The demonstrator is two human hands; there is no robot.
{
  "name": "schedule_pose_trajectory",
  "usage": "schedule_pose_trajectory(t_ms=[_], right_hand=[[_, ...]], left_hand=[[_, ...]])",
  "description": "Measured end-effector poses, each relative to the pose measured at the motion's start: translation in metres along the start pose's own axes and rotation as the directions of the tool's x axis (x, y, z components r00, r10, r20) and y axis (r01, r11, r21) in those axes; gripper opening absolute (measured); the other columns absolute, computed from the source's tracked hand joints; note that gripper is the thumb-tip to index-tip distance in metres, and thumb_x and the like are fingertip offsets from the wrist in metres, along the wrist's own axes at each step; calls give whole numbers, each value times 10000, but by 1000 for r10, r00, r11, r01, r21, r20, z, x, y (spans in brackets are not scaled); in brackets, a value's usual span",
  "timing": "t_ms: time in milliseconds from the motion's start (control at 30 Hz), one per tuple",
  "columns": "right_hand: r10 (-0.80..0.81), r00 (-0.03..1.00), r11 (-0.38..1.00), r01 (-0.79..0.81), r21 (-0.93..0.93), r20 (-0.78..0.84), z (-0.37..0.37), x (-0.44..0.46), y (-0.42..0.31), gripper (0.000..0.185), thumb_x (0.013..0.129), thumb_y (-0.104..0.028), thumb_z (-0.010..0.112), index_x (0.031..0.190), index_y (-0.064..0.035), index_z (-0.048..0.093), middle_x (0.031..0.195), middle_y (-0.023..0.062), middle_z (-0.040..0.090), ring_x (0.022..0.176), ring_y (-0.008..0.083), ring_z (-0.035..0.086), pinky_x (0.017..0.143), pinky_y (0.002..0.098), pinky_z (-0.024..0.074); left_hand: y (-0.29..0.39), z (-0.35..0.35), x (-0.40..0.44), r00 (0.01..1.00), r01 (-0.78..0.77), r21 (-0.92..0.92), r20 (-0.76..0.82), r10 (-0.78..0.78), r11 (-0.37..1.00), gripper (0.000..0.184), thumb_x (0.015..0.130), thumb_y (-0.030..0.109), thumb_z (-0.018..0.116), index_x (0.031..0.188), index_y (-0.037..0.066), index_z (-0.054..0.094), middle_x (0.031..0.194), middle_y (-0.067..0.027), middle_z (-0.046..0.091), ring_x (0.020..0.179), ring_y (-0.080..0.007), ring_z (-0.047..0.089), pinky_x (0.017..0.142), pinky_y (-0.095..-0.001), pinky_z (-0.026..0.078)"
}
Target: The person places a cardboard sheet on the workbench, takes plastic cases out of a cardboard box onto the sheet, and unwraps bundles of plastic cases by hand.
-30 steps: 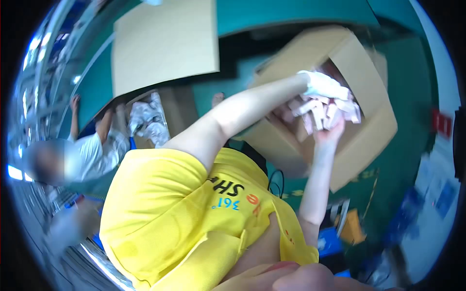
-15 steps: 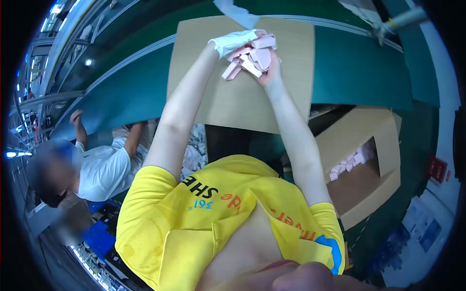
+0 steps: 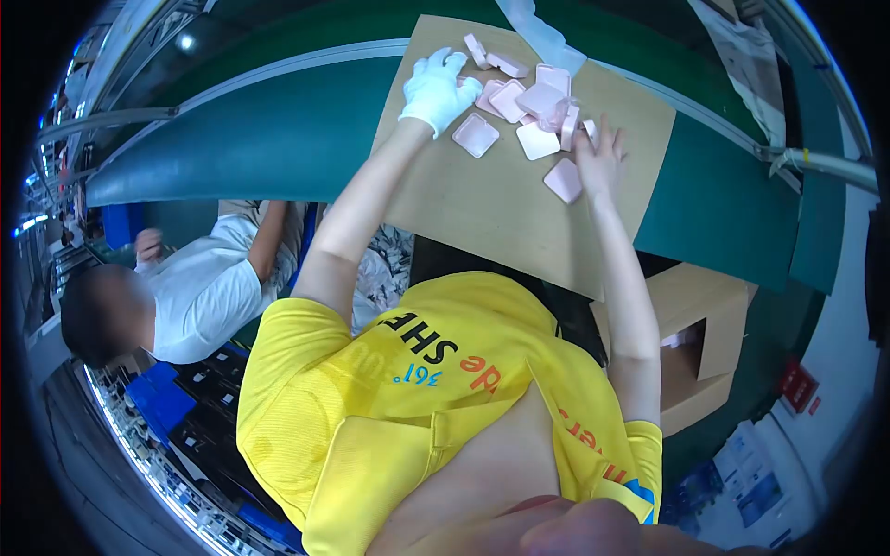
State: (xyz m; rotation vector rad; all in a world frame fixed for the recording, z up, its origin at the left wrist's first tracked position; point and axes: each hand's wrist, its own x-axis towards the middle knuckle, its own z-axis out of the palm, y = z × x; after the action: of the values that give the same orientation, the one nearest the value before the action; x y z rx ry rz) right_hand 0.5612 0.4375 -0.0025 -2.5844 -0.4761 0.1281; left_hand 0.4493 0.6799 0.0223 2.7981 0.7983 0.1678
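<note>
Several small pale pink square cases (image 3: 540,99) lie in a loose, overlapping scatter on a flat cardboard sheet (image 3: 491,208). Some stand on edge or tilt against others. My left hand (image 3: 436,91), in a white glove, rests at the left side of the scatter, fingers apart, with its thumb side by the nearest cases. On the opposite side, my bare right hand (image 3: 600,159) has its fingers spread beside the cases. One single case (image 3: 563,181) lies close to its palm side. A crumpled translucent bit of film (image 3: 553,115) appears among the middle cases.
An open cardboard box (image 3: 714,315) with pinkish pieces inside stands low on the right, partly behind my right arm. White sheet material (image 3: 542,37) hangs over the sheet's far edge. A person in a white shirt (image 3: 209,296) sits on the left beside the green work surface (image 3: 250,139).
The heap of pink cases held between both hands has been let go and now lies spread on the cardboard. My hands have moved apart, and the whole view has turned and shifted.
</note>
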Motion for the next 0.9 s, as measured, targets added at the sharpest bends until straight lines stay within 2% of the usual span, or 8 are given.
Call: schedule_pose_trajectory(t_ms=[100, 200, 333, 467, 600, 767, 867, 900], right_hand=[[-269, 963, 949, 269, -167, 19, -15, -3, -21, 626, 750, -362, 632, 1283, -112, 420, 1299, 158, 410, 1177, 329, 386, 1021, 500, 220], [-403, 911, 888, 413, -203, 93, -2, 6, -36, 605, 722, -383, 648, 1239, -125, 470, 1241, 124, 473, 1135, 322, 426, 996, 476, 255], [-357, 893, 925, 380, -32, 275, 13, 4, -57, 468, 701, -372, 668, 1088, -126, 580, 1001, 84, 620, 970, 300, 536, 910, 437, 346], [-498, 852, 866, 497, 51, 163, 36, -11, -56, 337, 709, -346, 671, 950, -113, 644, 870, 80, 641, 878, 282, 563, 852, 410, 374], [-589, 806, 806, 591, 22, -61, 26, -21, -34, 308, 683, -297, 697, 933, -121, 660, 831, 64, 634, 852, 250, 560, 902, 413, 335], [-501, 843, 851, 521, 66, -194, 0, 5, -49, 273, 735, -322, 679, 790, -55, 671, 870, 102, 626, 865, 228, 559, 802, 368, 408], [-131, 961, 864, -10, 503, 245, -18, 12, -49, 322, 789, -315, 659, 959, -43, 631, 961, 108, 606, 901, 200, 554, 764, 332, 438], [-126, 959, 870, -17, 493, 254, -22, 12, -49, 322, 789, -315, 659, 959, -43, 631, 961, 108, 606, 901, 200, 554, 764, 332, 438]], left_hand=[[-13, 22, -18, 881, 461, -163, 207, -426, 873, 633, 830, 462, 458, 1334, 96, 347, 1318, -175, 399, 1246, -325, 344, 1018, -418, 258], [-29, 54, -56, 962, 269, -37, -43, -270, 963, 644, 822, 443, 461, 1351, 109, 310, 1324, -171, 391, 1269, -320, 307, 1052, -461, 134], [-70, 53, -91, 950, 275, -2, -153, -272, 961, 647, 823, 450, 469, 1347, 102, 318, 1324, -181, 380, 1302, -299, 251, 1056, -466, 124], [-74, 20, -108, 930, 345, 115, -173, -323, 932, 727, 792, 490, 523, 1353, 82, 304, 1306, -196, 405, 1260, -312, 335, 1033, -424, 232], [-40, -6, -101, 796, 604, -94, 44, -603, 791, 789, 683, 380, 690, 1322, 56, 358, 1255, -191, 471, 1162, -319, 456, 940, -371, 383], [-78, 1, -82, 702, 702, -397, 246, -668, 591, 769, 600, 272, 777, 1237, -5, 446, 1112, -192, 575, 963, -293, 593, 800, -323, 485], [-112, -14, -101, 727, 651, -500, 193, -659, 571, 688, 604, 243, 779, 1178, -14, 500, 1045, -184, 609, 906, -264, 619, 792, -321, 492], [-125, -21, -111, 707, 660, -452, 104, -699, 600, 659, 608, 243, 776, 1160, -9, 518, 1025, -180, 618, 897, -255, 622, 792, -320, 491]])
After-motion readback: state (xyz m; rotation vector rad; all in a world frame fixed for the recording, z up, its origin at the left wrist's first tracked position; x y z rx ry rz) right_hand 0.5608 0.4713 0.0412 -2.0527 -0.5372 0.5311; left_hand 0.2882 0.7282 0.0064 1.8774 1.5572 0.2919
